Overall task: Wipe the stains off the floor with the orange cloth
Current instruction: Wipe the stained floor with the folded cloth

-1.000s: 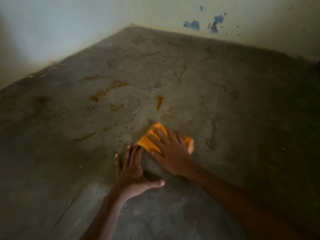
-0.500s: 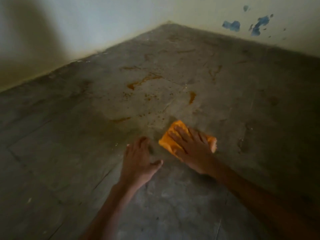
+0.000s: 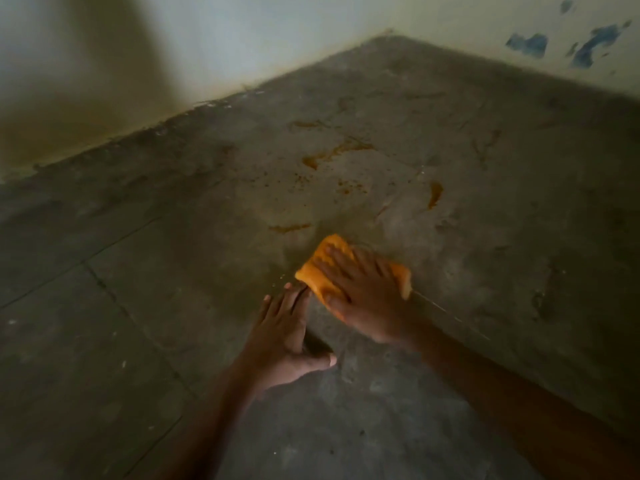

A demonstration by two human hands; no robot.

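— Where is the orange cloth (image 3: pixel 320 273) found?

— It is laid flat on the floor (image 3: pixel 138 306), well short of the far corner where the two walls (image 3: pixel 242 39) meet. It is covered by the right hand (image 3: pixel 367 299), whose fingers are stretched straight across it and pressed down. Nothing is gripped or pinched. Only the cloth's left part and a strip at its right edge are left showing.

— And the left hand (image 3: pixel 287 337)?

— It is set flat on the bare floor just beside the cloth's near-left edge, with the fingers straight and together and the thumb spread to the right. Whether its fingertips touch the cloth cannot be told.

— What is seen of the stains (image 3: pixel 332 154)?

— Orange-brown marks are seen beyond the cloth, toward the far corner. A short streak lies near the cloth's far-left side, a longer smear and speckles lie farther off, and one more streak lies to the right.

— Anything else?

— Blue patches (image 3: pixel 526 45) are seen on the right wall, and thin grooves (image 3: pixel 114 296) on the floor's left part.
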